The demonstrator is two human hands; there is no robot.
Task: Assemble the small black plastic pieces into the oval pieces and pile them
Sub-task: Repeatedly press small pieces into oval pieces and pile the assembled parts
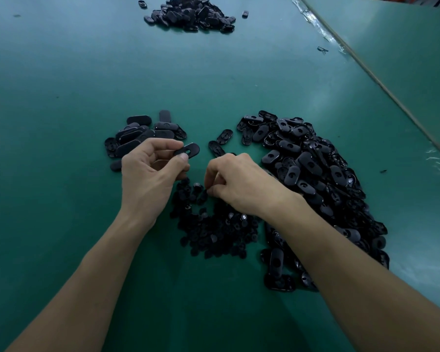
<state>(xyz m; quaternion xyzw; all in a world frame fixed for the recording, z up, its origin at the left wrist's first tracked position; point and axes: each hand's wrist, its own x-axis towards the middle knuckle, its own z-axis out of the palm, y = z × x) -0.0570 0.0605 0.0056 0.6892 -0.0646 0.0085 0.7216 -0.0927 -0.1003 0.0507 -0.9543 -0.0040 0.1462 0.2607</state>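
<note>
Pinch first: left hand up just off the table, thumb and curled fingers gripping one oval piece by its near end. Long axis of that piece running low-left to up-right, free rounded end pointing right and slightly away, slotted face turned up toward the camera. Right hand just beside, knuckles up, fingers curled down into the small black pieces, tips right at the far-left rim of that scatter; cannot tell about anything actually caught between them. Same scatter spread under and between both wrists, trailing back toward the body. Off to the right, partly hidden under the right forearm, big heap of oval pieces, long axes in every direction, some slot-side up, some hollow-side up. Two loose ovals lying between the heaps, just beyond the hands. Behind the left hand, smaller pile of ovals, mostly flat and overlapped, long axes roughly left to right. Way up at the top edge, another dark pile, well apart from everything near. Green surface stretching wide to the left and up the middle between near piles and far one. On the right, taped seam cutting diagonally, second green surface past it. Any marks on the pieces too dark to read.
</note>
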